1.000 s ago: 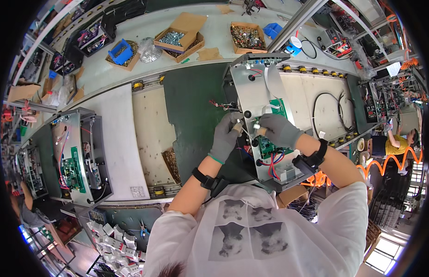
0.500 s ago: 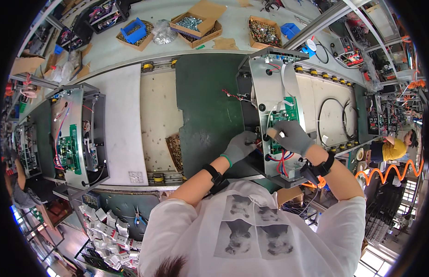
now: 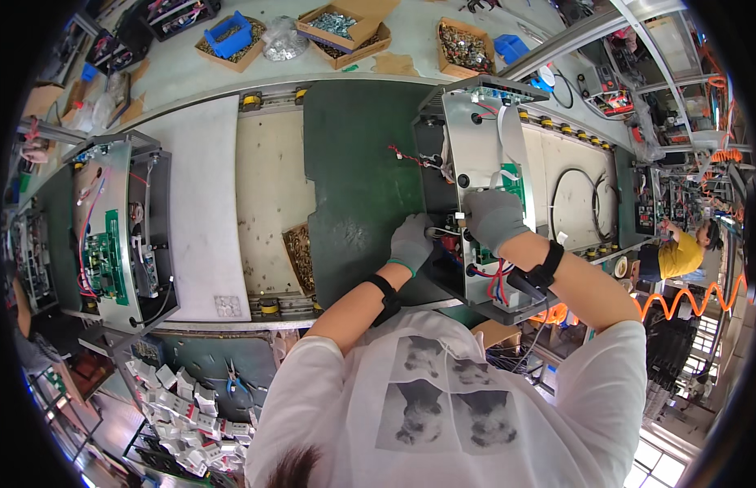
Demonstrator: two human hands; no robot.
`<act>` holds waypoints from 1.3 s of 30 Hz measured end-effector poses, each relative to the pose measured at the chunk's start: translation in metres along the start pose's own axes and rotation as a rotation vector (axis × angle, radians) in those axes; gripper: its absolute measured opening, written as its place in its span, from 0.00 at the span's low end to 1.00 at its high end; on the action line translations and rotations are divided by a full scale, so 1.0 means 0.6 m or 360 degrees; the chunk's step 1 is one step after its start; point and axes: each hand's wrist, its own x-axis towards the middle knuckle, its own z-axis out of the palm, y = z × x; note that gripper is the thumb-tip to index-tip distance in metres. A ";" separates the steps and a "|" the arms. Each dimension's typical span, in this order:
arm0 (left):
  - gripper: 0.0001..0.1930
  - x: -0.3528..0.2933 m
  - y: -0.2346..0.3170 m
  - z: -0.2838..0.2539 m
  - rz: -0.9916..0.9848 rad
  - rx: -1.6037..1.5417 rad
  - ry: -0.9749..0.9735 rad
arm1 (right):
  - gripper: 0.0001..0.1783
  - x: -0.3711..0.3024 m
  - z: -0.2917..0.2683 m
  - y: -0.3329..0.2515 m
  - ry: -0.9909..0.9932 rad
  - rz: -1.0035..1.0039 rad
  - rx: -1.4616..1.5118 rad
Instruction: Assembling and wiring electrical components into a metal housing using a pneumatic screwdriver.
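An open metal chassis [image 3: 473, 138] stands in front of me, with a green circuit board [image 3: 511, 183] on its upright metal plate. At its left side is my left hand [image 3: 412, 242], in a grey glove. Its fingers are closed on a thin dark cable [image 3: 441, 233] that runs into the chassis. My right hand [image 3: 497, 218], gloved too, lies over the lower board and hides part of it. Its fingers are curled beside a small white connector [image 3: 460, 218]; what they grip is hidden. Below it, red and blue wires [image 3: 498, 281] bend at the chassis's near end.
A dark green mat [image 3: 362, 179] lies under and left of the chassis. A similar chassis [image 3: 110, 228] stands at far left. Bins of screws [image 3: 466, 47] line the back bench. To the right are a black cable loop [image 3: 577, 203] and a person in yellow [image 3: 684, 252].
My left hand has drawn back slightly left of the chassis, and a cable now shows at its fingertips. My right hand has shifted up and left over the board. The view has moved slightly.
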 end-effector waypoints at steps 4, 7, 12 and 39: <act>0.07 0.023 -0.017 0.022 0.0264 -0.0262 0.0095 | 0.09 -0.014 -0.001 0.003 0.0210 -0.0254 -0.0013; 0.06 0.026 -0.004 0.036 -0.0174 -0.1052 -0.0067 | 0.08 -0.024 -0.011 0.006 0.0332 -0.0534 -0.0417; 0.07 0.022 0.005 0.041 -0.0527 -0.1765 -0.0159 | 0.08 -0.009 0.017 0.013 0.0217 -0.0711 -0.0657; 0.12 0.037 -0.034 0.057 -0.0285 -0.0694 -0.0423 | 0.09 -0.008 0.019 0.040 0.0596 -0.1257 -0.0265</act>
